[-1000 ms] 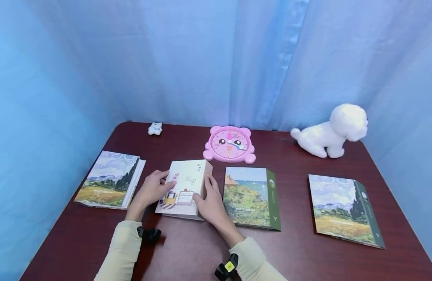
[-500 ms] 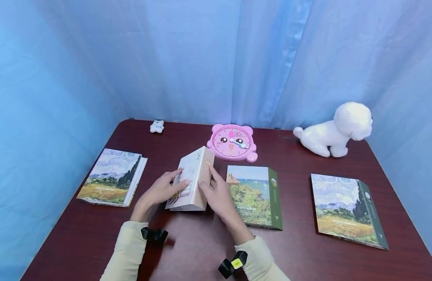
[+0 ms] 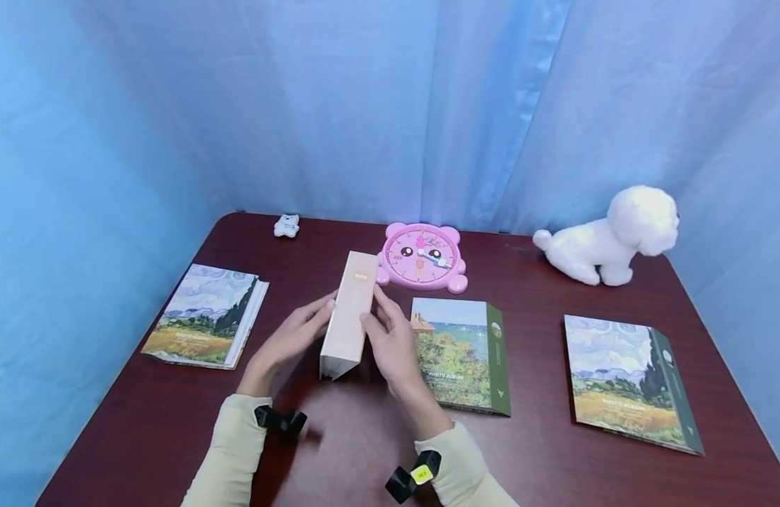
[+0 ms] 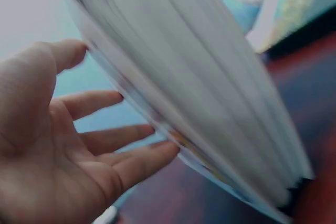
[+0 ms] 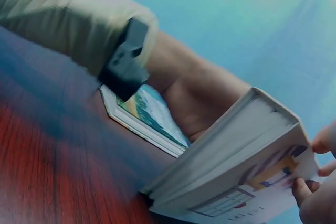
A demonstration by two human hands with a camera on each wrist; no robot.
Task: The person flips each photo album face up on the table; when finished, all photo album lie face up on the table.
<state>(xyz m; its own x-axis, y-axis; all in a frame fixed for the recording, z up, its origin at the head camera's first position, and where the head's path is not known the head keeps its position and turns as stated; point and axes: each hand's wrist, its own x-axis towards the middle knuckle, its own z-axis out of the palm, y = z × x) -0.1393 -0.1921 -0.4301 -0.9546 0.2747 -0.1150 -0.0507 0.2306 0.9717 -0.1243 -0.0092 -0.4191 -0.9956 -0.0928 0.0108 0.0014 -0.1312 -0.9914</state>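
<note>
In the head view a white album (image 3: pixel 348 317) stands between the hands with its pale spine turned up. The left hand (image 3: pixel 288 345) touches its left side; the left wrist view shows that hand (image 4: pixel 58 129) with nearly straight fingers, their tips against the cover beside the page edges (image 4: pixel 184 77). The right hand (image 3: pixel 399 355) grips the right side, thumb near the spine, fingers farther up. In the right wrist view, the right hand's bent fingers (image 5: pixel 301 190) lie on the illustrated cover (image 5: pixel 247 187). How firmly either hand holds cannot be told.
Landscape albums lie left (image 3: pixel 203 317), right of the hands (image 3: pixel 456 352) and far right (image 3: pixel 624 380). A pink clock (image 3: pixel 422 257) is just behind the album. A small white bear (image 3: pixel 286 225) and white plush dog (image 3: pixel 608 236) are at the back.
The white album has turned from lying with its illustrated cover up to standing with its spine up. Both hands have shifted around it, their fingers now at its opposite sides.
</note>
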